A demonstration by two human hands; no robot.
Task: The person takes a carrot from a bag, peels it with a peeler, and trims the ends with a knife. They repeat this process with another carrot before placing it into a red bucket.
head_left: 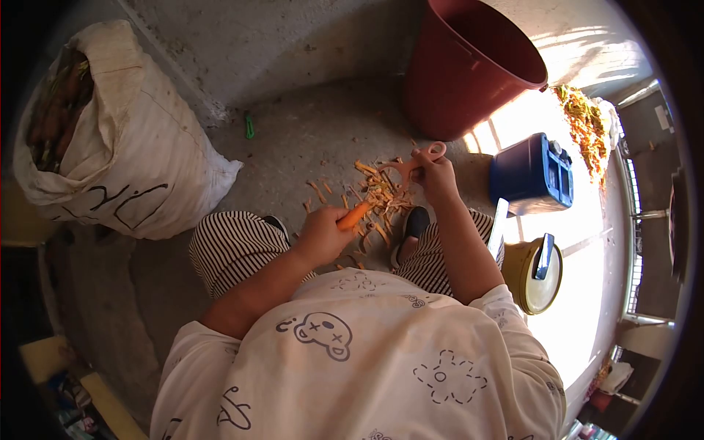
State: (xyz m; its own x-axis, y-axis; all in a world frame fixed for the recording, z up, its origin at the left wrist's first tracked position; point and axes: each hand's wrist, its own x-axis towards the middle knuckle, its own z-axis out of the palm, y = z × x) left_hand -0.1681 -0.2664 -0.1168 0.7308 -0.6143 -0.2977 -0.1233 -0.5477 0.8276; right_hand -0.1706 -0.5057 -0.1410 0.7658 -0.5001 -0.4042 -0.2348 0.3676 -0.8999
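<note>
While left (323,238) grips carrot (355,217), right (438,178) (curled) holds peeler (404,169).

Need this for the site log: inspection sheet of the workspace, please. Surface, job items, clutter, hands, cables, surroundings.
Surface: grey floor, bright sunlight on the right side.
Job items: carrot and a peeler with a ring handle, both in hand.
Clutter: loose peelings scattered on the floor below the hands; small green thing near the wall, identity unclear.
Hands: left hand grips the carrot; right hand grips the peeler.
Cables: nothing seen.
Surroundings: open white sack on the left; red bucket ahead; blue jug and yellow bucket on the right.
</note>
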